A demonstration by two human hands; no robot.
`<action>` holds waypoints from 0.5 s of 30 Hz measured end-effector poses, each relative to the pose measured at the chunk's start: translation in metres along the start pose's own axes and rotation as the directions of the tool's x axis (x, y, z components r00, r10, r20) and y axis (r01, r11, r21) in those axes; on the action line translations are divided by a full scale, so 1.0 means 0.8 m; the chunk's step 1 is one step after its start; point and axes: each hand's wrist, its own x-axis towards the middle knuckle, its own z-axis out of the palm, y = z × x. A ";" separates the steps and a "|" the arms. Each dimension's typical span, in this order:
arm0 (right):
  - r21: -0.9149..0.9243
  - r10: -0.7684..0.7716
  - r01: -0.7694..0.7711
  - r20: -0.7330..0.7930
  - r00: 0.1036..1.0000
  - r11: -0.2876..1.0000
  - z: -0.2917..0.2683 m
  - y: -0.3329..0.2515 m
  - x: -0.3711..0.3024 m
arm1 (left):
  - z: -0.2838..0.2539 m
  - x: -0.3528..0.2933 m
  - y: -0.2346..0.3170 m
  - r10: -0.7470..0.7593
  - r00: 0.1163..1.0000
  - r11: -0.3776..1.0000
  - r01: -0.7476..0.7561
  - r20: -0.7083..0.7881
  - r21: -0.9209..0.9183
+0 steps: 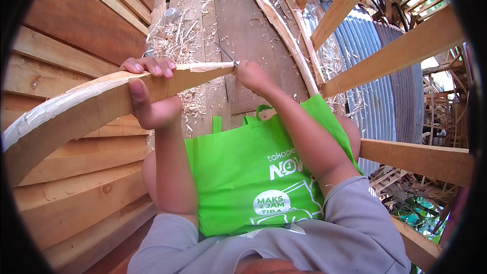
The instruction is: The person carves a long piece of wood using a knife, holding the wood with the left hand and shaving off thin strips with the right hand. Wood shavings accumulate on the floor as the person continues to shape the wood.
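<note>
A long pale wooden board (96,104) with a shaved white upper edge runs from the far left rim and tapers to a tip near the middle. My left hand (157,113) grips it, fingers over the top edge and thumb against the near face. At the tapered tip, my right hand (253,77) is closed around a tool with a thin metal blade (224,52), apparently a knife. Its blade points up and left, and its handle is hidden in my fist. Across my lap lies a green tote bag (228,172), below both forearms.
Curled wood shavings (177,40) litter the plank floor (243,91) beyond the board. A clear plastic cup (171,15) lies among them. Stacked planks (76,177) rise at the left. Long wooden strips (276,20), slanting beams (395,53) and corrugated metal sheets (375,71) stand at the right.
</note>
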 end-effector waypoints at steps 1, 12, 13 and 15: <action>0.032 -0.030 0.031 -0.027 0.999 0.999 0.003 0.005 0.004 | 0.004 0.002 0.000 0.004 1.000 1.000 -0.003 -0.029 0.016; 0.233 0.010 -0.056 0.193 0.981 0.971 -0.013 0.006 -0.014 | -0.002 0.000 0.000 0.008 1.000 1.000 -0.008 -0.021 0.016; 0.255 0.058 -0.098 0.160 0.985 0.962 -0.007 0.017 -0.009 | 0.000 0.000 -0.001 0.003 1.000 1.000 -0.003 -0.019 0.007; 0.294 0.159 -0.179 0.091 0.983 0.939 -0.001 0.034 -0.002 | 0.002 0.000 -0.004 0.001 1.000 1.000 -0.001 -0.020 -0.005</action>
